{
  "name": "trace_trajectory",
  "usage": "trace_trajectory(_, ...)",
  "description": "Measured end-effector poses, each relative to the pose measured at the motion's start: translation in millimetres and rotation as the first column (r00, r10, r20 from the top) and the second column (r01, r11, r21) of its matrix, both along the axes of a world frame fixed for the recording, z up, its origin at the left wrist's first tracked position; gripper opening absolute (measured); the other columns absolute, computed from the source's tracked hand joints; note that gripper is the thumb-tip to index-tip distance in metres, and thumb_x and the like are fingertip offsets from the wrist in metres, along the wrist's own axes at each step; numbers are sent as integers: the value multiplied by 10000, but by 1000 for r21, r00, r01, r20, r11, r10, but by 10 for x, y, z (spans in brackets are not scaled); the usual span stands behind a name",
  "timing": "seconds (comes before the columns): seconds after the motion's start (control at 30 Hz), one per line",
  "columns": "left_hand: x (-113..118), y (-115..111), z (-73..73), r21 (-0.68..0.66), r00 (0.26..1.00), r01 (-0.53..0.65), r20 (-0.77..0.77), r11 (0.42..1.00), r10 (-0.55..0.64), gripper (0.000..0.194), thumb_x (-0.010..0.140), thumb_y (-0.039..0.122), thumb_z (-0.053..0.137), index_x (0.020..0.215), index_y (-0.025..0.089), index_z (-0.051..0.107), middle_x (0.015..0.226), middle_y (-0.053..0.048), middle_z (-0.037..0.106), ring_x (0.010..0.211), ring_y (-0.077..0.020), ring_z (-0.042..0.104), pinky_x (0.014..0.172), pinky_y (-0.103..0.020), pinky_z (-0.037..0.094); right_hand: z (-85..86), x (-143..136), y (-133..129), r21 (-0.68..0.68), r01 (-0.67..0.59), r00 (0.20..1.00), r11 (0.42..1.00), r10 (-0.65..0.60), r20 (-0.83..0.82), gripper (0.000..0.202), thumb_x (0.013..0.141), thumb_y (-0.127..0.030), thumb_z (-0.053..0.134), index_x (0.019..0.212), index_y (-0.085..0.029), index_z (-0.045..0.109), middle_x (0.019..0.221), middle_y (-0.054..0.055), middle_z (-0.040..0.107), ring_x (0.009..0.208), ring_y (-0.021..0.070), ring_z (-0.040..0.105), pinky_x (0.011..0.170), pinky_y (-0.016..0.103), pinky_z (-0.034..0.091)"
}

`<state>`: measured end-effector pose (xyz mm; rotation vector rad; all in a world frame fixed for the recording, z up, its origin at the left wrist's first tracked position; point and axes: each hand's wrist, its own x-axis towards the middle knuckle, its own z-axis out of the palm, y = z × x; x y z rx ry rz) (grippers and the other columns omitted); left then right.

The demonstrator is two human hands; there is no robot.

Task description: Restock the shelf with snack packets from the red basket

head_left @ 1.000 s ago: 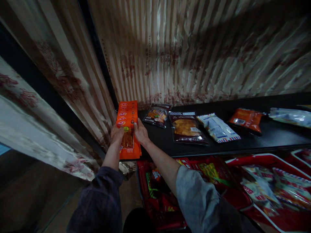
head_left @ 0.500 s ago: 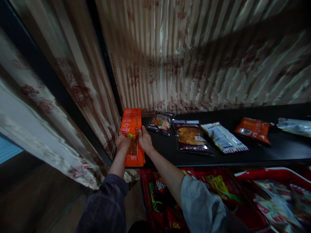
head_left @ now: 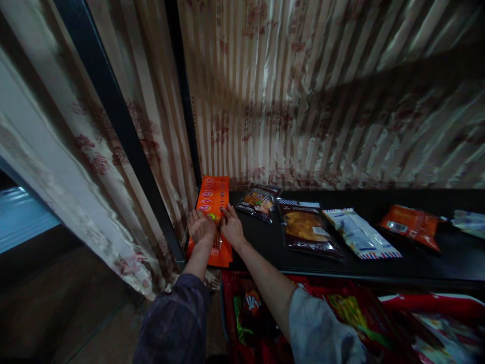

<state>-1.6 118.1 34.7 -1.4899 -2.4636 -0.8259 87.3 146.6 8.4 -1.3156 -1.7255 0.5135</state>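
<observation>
Several orange snack packets (head_left: 214, 189) lie overlapped in a row at the left end of the black shelf (head_left: 261, 251). My left hand (head_left: 201, 226) rests flat on their left side, fingers extended over them. On their right side lies my right hand (head_left: 231, 226), its fingers spread a little and touching the top packet. Neither hand is wrapped round a packet. The palms hide part of the front packet. Just to the right is a small dark packet (head_left: 258, 201), and beside it a larger brown packet (head_left: 307, 227) with a clear window.
Farther right on the shelf lie a white packet (head_left: 359, 233), an orange packet (head_left: 411, 225) and a pale packet (head_left: 470, 222). Red baskets (head_left: 435, 302) of snacks stand below the front edge. A black post (head_left: 129, 131) and patterned curtains (head_left: 303, 101) bound the left and back.
The view has shifted, so the shelf sits lower and farther right. My hands have loosened from the packets' sides and now lie on top, fingers more spread.
</observation>
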Motion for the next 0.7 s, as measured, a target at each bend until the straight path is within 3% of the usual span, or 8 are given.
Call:
trace_trajectory(0.33,-4,-163,27,-61,981,144,-119,988,-151,456,894,232,298,1250,74,534,1337,-155,511,1313,-261,368,1053,-395,316,22,12,1,-34,-5,999,999,6,31,451,821,-117,402,1246,-77,548,1430,124,404,1355,204,316,1129,350,262)
trace_trajectory(0.53,-42,-375,-19,-127,968,191,-141,973,-209,525,905,325,302,1301,28,477,1396,-202,424,1338,-281,327,1078,-407,282,71,12,-24,-46,-8,1000,999,8,5,443,827,-131,400,1240,-88,557,1423,108,418,1334,197,356,1124,326,271)
trace_trajectory(0.7,-6,-378,-74,-147,957,193,-188,970,-219,543,903,312,314,1298,-33,458,1383,-247,413,1339,-309,317,1074,-429,290,137,22,-46,-94,-19,999,995,16,-38,446,839,-148,390,1252,-83,546,1451,98,379,1366,201,292,1136,333,233)
